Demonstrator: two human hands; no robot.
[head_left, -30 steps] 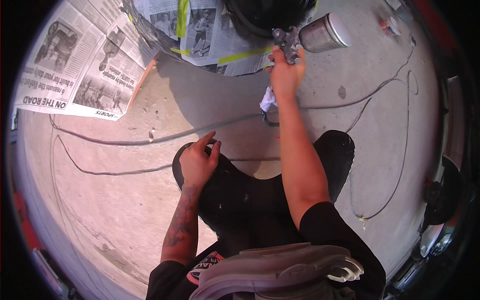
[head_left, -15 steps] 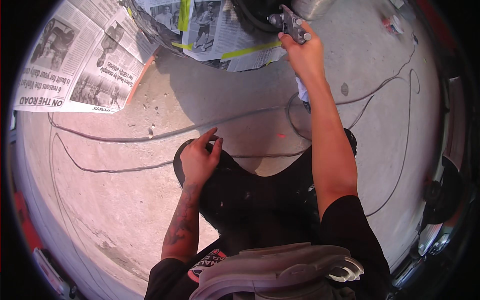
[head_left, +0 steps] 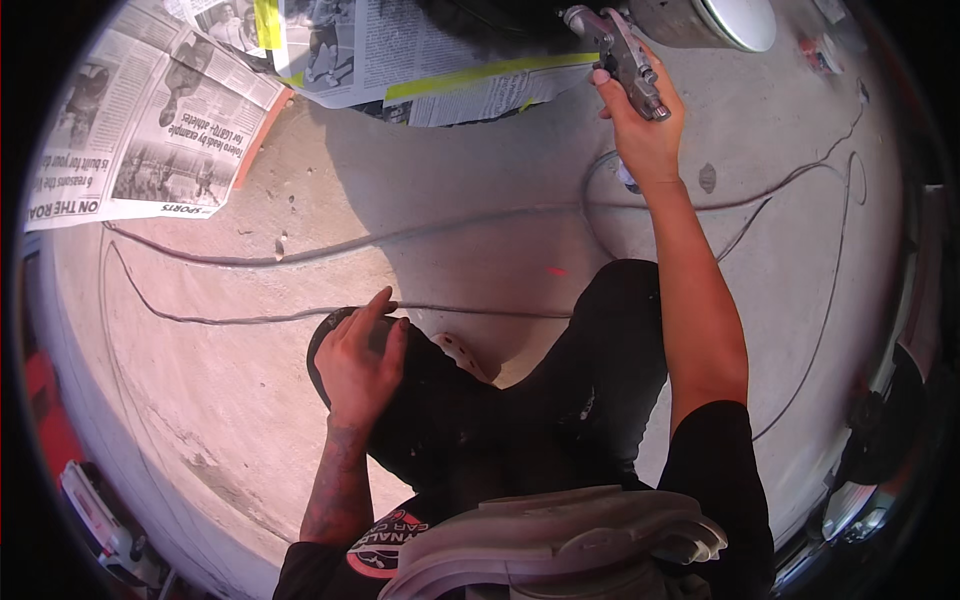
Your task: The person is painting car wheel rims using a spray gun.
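Note:
At the upper right, my right hand [head_left: 648,125] is closed around a grey metal spray gun [head_left: 632,68]. Its nozzle end points up and left, close to a dark surface [head_left: 520,14] cut off by the top edge. Below that surface, newspaper masking [head_left: 400,50] is fixed with strips of yellow tape [head_left: 480,75]. My left hand [head_left: 358,362] rests over my left knee, empty, its fingers loosely apart. Part of the spray gun is hidden behind my right hand.
Newspaper sheets [head_left: 150,130] spread at the upper left. A round metal container [head_left: 742,22] stands beyond the spray gun. Dark hoses [head_left: 330,252] snake over the concrete floor [head_left: 440,170], passing in front of my knees. Vehicle parts [head_left: 885,400] line the right rim.
My right hand and the spray gun have shifted right and slightly nearer. My left hand has moved left and lower with the knee. The metal container shows more fully.

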